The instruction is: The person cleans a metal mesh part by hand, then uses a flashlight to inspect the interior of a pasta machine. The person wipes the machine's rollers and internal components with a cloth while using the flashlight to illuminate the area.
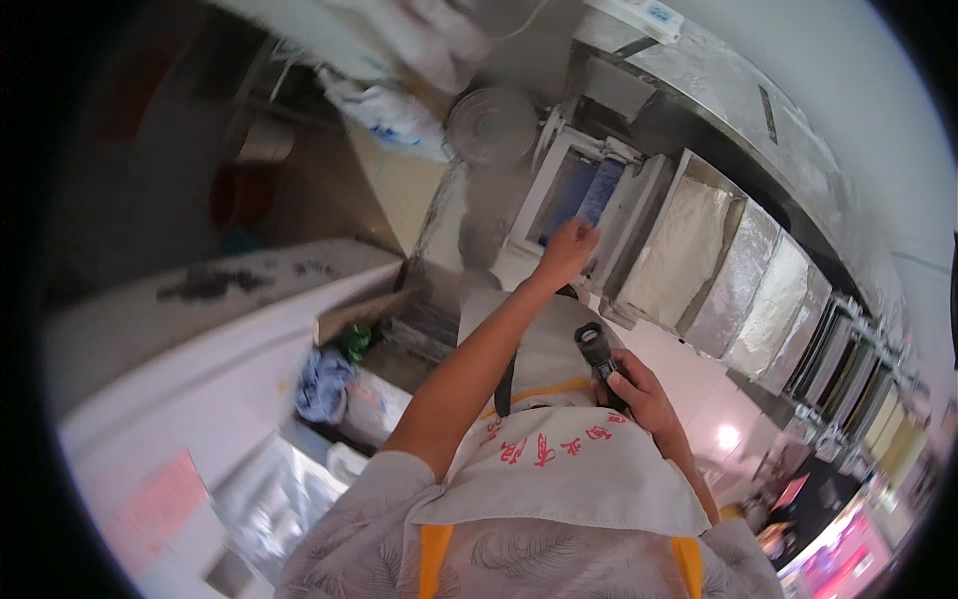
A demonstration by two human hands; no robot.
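Observation:
My right hand (642,391) holds a black flashlight (596,350) in front of the white apron (554,472), its lens end pointing up and away from me. My left hand (570,251) reaches forward with curled fingers at the lower end of a blue, roller-like part (601,191). That part lies in the opening of a white-framed machine or box (528,198). Whether the fingers grip the blue part or only touch it cannot be told.
Right of the white frame stand metal bins (681,247) with pale contents and a rack of upright panels (846,359). A metal ledge (718,82) runs above them. A round ridged lid (492,126) is beyond the frame. At left are a counter (224,299) and a crumpled blue cloth (323,385).

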